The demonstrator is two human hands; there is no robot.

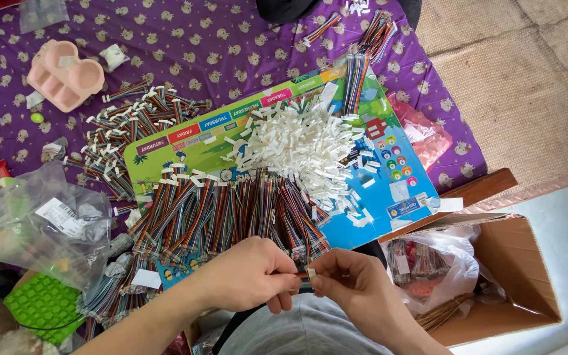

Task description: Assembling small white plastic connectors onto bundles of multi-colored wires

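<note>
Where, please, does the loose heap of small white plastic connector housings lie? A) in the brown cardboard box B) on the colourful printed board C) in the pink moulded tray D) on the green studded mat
B: the heap of white plastic connector housings rests on the colourful printed board, above the rows of multicoloured ribbon wires.

Glossy printed board (389, 190), matt cotton-looking cloth (218, 52), seemingly plastic connectors (297, 141).

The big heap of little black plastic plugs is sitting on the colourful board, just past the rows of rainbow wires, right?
Not quite. The head view shows the heap of small plastic connector plugs is white, not black. The rest holds: it sits on the colourful printed cardboard board, just beyond the rows of multicoloured ribbon wires.
</note>
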